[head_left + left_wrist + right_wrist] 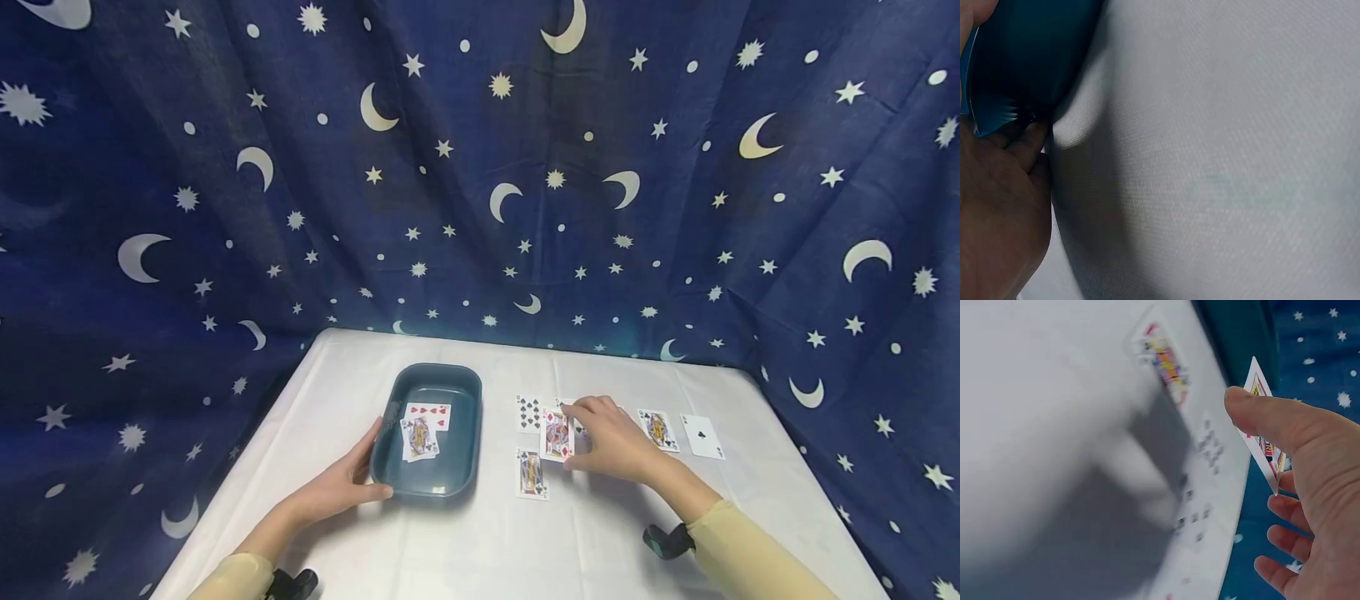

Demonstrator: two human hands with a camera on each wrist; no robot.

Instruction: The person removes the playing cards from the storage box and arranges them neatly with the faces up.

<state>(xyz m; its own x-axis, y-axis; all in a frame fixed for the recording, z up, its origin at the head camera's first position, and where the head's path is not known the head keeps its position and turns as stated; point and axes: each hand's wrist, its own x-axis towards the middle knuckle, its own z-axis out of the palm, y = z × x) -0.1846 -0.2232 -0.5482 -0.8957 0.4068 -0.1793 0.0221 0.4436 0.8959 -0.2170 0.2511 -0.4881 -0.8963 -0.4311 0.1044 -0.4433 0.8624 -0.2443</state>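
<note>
My left hand [339, 490] grips the left side of a dark teal tray [468, 467], its thumb near the front corner. In the left wrist view the fingers [1025, 147] reach under the tray's edge. Inside the tray lie a red hearts card [429, 409] and, overlapping it, a face card [418, 437]. With thumb and fingers, my right hand [615, 442] pinches a red diamond face card [557, 435]. In the right wrist view this playing card [1266, 450] is tilted up off the table, its lower part beyond the thumb.
Right of the tray, a black spade number card [528, 414] lies above a black-suit face card [532, 475]. Partly hidden cards are behind my right hand. Farther right lie another face card [658, 431] and a club ace [702, 437]. A starry curtain [480, 208] surrounds the white table [480, 550].
</note>
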